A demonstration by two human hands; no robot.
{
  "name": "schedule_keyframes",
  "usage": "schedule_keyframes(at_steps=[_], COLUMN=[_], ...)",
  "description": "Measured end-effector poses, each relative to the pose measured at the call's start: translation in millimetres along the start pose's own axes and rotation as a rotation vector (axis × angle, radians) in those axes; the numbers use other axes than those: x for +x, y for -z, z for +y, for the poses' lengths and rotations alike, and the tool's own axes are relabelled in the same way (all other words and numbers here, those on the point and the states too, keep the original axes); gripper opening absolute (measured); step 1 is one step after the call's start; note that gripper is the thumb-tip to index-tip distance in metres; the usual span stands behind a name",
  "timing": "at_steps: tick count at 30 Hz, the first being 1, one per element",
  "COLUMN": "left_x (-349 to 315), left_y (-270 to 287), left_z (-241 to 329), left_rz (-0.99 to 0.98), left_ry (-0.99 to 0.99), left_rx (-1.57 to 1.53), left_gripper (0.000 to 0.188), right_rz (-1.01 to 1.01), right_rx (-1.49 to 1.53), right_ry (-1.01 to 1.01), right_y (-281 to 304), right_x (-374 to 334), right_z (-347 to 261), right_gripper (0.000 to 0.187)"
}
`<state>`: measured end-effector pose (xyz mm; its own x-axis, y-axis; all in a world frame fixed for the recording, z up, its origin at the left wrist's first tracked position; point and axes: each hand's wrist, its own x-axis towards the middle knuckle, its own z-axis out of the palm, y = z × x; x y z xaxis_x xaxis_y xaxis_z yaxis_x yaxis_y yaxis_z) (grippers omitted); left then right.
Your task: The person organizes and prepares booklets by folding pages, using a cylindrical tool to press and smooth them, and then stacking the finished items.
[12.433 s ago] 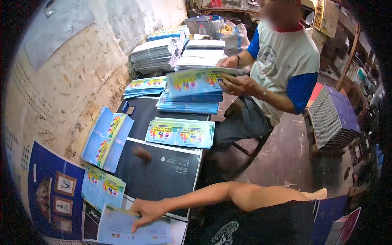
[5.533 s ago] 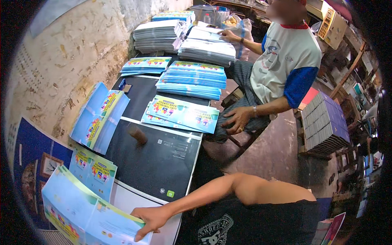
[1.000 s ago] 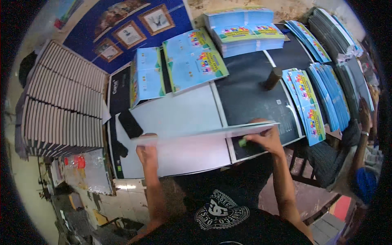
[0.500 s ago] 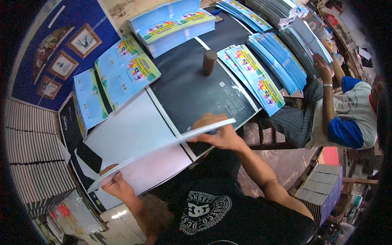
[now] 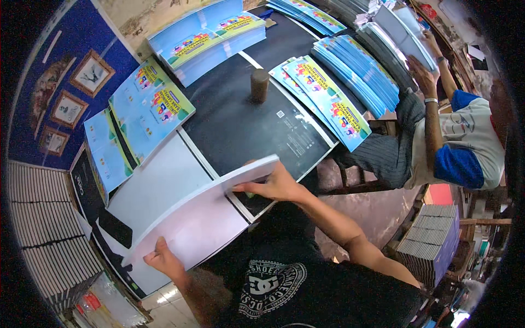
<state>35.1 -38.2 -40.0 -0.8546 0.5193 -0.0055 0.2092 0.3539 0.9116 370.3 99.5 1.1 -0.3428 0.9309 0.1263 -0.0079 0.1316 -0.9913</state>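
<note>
Both my hands are at a stack of white paper sheets (image 5: 254, 170), tilted up and slightly bowed above the table's near side. My right hand (image 5: 276, 183) grips its right end, thumb on the near face and other fingers partly hidden behind. At the lower left end, my left hand (image 5: 167, 262) is closed against the paper, thumb raised. Beneath lies a large white sheet (image 5: 164, 156) on the black tabletop (image 5: 219, 112). Beyond the sheets, blue printed covers (image 5: 156, 109) lie on the left, next to a tall stack of covers (image 5: 219, 57).
A brown cylinder (image 5: 259, 86) stands mid-table. Fanned blue covers (image 5: 355, 74) lie at the right, with loose covers (image 5: 328, 104) beside them. A co-worker (image 5: 459, 136) handles sheets at far right. Book stacks (image 5: 46, 218) line the left; another book stack (image 5: 429, 240) sits lower right.
The paper stack has swung to a steeper tilt, its near face turning into view. My left thumb has lifted. The whole scene has shifted slightly left in the picture.
</note>
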Motion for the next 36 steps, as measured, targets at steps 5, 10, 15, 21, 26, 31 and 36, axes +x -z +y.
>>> schedule_keyframes(at_steps=[5, 10, 15, 21, 26, 31, 36], left_x=[17, -3, -12, -21, -16, -27, -24], left_y=[7, -4, 5, 5, 14, 6, 13], left_z=[-18, 15, 29, 30, 25, 36, 27], left_rz=[-0.296, -0.413, -0.312, -0.342, -0.352, -0.344, -0.308], left_ry=[-0.233, -0.397, -0.465, -0.423, -0.453, -0.481, -0.432], left_rx=[-0.085, -0.221, -0.078, -0.077, -0.010, -0.068, -0.017], left_gripper=[0.041, 0.043, 0.052, 0.057, 0.060, 0.064, 0.064], right_rz=[-0.027, -0.071, 0.126, 0.067, 0.190, 0.154, 0.274], right_rx=[0.034, 0.033, -0.060, -0.138, -0.277, -0.258, -0.312], right_ry=[-0.047, -0.112, 0.047, 0.057, 0.031, 0.040, 0.077], right_y=[18, 21, 25, 0, 10, -3, 0], right_x=[-6, -14, -23, -35, -40, -48, -51], right_z=[19, 21, 12, -2, -16, -16, -16], right_gripper=[0.024, 0.038, 0.065, 0.087, 0.087, 0.083, 0.087])
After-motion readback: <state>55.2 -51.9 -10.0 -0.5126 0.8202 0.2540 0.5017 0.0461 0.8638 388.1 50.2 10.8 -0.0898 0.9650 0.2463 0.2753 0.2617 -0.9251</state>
